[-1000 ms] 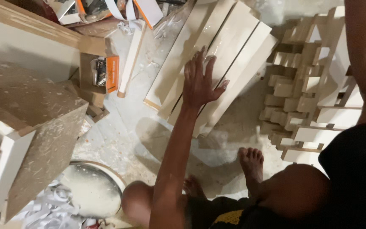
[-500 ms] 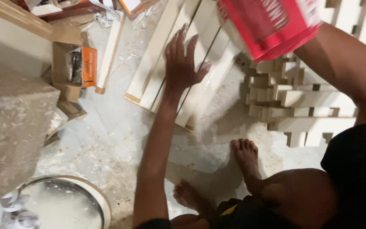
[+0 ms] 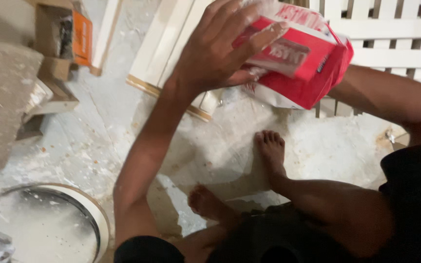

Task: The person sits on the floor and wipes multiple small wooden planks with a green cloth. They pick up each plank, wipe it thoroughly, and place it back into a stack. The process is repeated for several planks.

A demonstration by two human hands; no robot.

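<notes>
I squat barefoot on a dusty white floor and hold a red and white paper bag (image 3: 308, 63) in front of me. My left hand (image 3: 220, 48) grips its top left corner, with the fingers curled over the white powdery edge. My right forearm (image 3: 391, 97) reaches in from the right to the far side of the bag. The right hand itself is hidden behind the bag. The bag hangs tilted above the floor and above the ends of white painted boards (image 3: 166, 44).
White slatted wooden pieces (image 3: 391, 29) lie at the top right. A cardboard box with an orange side (image 3: 69, 39) sits top left, beside a dusty slab (image 3: 1, 97). A round pan of white paste (image 3: 98, 214) is bottom left. My feet (image 3: 271, 151) rest on the floor.
My left hand has left the white boards and taken hold of the red bag. My right arm brought the bag in from the upper right toward the middle.
</notes>
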